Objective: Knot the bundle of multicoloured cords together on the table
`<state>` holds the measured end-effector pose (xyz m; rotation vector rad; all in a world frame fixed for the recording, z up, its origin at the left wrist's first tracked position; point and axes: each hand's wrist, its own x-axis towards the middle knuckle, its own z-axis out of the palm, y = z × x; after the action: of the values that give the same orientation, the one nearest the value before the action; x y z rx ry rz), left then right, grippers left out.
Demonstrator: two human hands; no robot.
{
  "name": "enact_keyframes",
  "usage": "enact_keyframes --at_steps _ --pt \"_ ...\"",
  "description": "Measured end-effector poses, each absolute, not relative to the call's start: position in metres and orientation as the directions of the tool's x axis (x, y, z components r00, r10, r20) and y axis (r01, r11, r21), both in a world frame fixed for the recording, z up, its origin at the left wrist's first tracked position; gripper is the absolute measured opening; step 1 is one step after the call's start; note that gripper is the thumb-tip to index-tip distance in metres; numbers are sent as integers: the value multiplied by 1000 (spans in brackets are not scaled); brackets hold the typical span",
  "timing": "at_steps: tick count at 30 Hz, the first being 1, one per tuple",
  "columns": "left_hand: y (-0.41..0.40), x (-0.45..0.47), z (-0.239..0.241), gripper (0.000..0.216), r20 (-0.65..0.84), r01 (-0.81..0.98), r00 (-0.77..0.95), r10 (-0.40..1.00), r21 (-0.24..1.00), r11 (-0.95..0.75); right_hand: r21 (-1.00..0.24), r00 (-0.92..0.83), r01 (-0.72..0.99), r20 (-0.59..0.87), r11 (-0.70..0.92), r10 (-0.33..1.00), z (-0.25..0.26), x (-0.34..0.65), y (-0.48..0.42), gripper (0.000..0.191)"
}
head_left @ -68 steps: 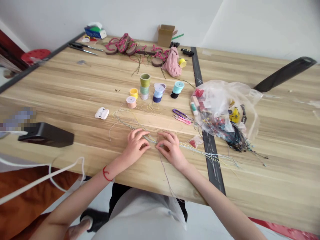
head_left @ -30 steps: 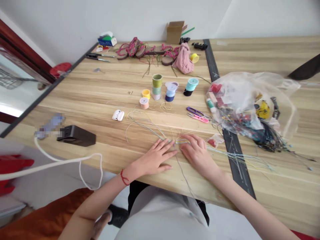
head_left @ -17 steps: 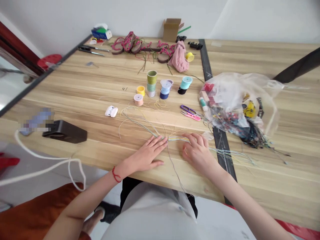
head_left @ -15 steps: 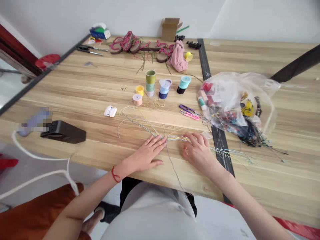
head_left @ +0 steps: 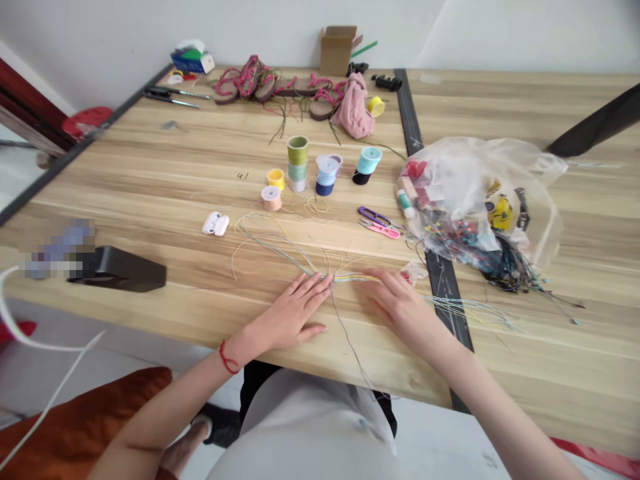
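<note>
My left hand [head_left: 295, 310] lies flat on the table, fingers stretched out, its fingertips pressing a bundle of thin coloured threads [head_left: 355, 277] where they meet. To the right, my right hand [head_left: 400, 303] rests over the same bundle with its fingers loosely extended and a little blurred. Blue, yellow and white strands show between the hands, and loose ends [head_left: 465, 305] fan out beyond my right hand. One greyish thread [head_left: 347, 333] runs down over the table's front edge. More strands [head_left: 273, 243] curve away to the upper left.
Behind the threads stand thread spools [head_left: 297, 160], a light blue spool [head_left: 327, 170] and a turquoise spool [head_left: 369, 160]. Purple snips [head_left: 375, 216] and pink snips [head_left: 383, 229] lie before a clear plastic bag [head_left: 480, 200]. A white earbud case [head_left: 216, 224] and a black device [head_left: 130, 269] sit left.
My right hand's fingers have loosened from a curled pose to a more extended one over the threads, uncovering a small clear packet behind it. My left hand stays in place.
</note>
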<state>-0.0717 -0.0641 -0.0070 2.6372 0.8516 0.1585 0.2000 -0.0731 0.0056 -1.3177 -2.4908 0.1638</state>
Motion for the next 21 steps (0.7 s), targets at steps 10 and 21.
enact_keyframes --at_steps 10,21 --pt "-62 -72 -7 63 -28 534 827 562 350 -769 -428 -627 630 211 648 750 -28 181 -60 51" --pt "-62 -71 -4 60 -41 532 829 557 361 -766 -449 -624 620 214 643 751 -24 182 -62 50"
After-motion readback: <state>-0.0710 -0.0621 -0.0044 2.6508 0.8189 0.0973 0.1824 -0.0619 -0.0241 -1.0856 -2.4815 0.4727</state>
